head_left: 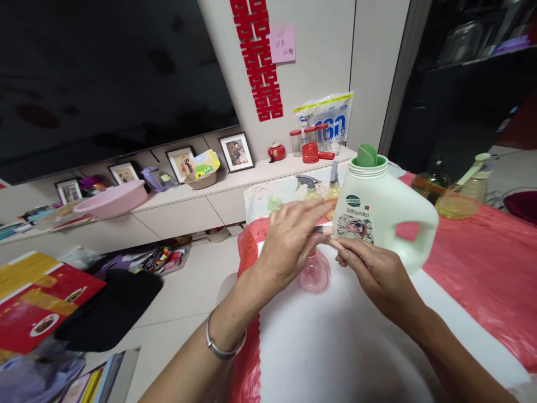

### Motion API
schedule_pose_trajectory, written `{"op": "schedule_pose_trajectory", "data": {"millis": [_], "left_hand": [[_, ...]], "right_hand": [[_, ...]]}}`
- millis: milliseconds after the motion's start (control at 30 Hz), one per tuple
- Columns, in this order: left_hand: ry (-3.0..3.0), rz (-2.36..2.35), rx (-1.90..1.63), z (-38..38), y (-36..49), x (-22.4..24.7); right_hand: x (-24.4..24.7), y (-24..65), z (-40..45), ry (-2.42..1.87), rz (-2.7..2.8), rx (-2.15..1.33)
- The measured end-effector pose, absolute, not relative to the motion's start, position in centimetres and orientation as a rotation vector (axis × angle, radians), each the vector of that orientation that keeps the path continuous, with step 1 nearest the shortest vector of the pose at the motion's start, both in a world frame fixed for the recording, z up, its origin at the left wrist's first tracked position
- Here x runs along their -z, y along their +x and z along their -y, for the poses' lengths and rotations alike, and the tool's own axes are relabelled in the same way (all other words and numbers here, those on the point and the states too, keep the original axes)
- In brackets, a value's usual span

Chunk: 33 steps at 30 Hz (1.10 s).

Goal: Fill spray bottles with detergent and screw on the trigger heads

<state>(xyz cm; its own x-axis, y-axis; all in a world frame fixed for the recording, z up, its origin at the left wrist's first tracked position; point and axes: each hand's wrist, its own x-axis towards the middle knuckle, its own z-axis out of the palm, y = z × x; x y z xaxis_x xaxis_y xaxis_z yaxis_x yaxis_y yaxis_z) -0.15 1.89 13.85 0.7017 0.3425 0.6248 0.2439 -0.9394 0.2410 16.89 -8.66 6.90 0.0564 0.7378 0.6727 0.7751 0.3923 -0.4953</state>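
Observation:
My left hand (289, 232), a silver bangle on its wrist, reaches over a small pink see-through bottle (314, 274) on the white cloth. Its fingers are long and close together, and its thumb lies below. Between them shows a small grey and pinkish piece (325, 229) that I cannot make out; whether it joins the bottle is hidden. My right hand (373, 266) is closed, with a thin tan stick-like thing (336, 243) at its fingertips, close to the left thumb. Just behind that hand stands a large pale green jug (406, 207) with a green spout in its mouth.
Two spray bottles with grey heads (333, 184) stand behind my left hand. Clear bottles with yellow liquid (461, 196) are at the right on the red cover (474, 263). Lidded jars (296, 144), picture frames (236, 152) and a pink basin (113, 198) line the shelf.

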Motion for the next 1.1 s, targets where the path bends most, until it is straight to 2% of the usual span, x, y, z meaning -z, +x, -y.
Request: {"op": "schedule_pose_trajectory", "data": {"millis": [100, 267, 433, 1100], "left_hand": [[2.274, -0.663, -1.361, -1.9, -1.1, -11.7], [1.607, -0.749, -1.16, -1.4, -1.9, -7.6], [1.546, -0.643, -0.991, -0.1, -1.2, -6.9], [1.466, -0.609, -1.058, -1.4, -0.2, -6.7]], "right_hand": [[-6.9, 17.0, 8.7, -1.388, 1.655, -0.006], [-6.7, 17.1, 8.6, -1.401, 1.611, -0.077], [-6.5, 16.8, 8.4, -1.376, 1.577, -0.041], [-6.4, 16.8, 8.5, -1.575, 1.562, -0.318]]}}
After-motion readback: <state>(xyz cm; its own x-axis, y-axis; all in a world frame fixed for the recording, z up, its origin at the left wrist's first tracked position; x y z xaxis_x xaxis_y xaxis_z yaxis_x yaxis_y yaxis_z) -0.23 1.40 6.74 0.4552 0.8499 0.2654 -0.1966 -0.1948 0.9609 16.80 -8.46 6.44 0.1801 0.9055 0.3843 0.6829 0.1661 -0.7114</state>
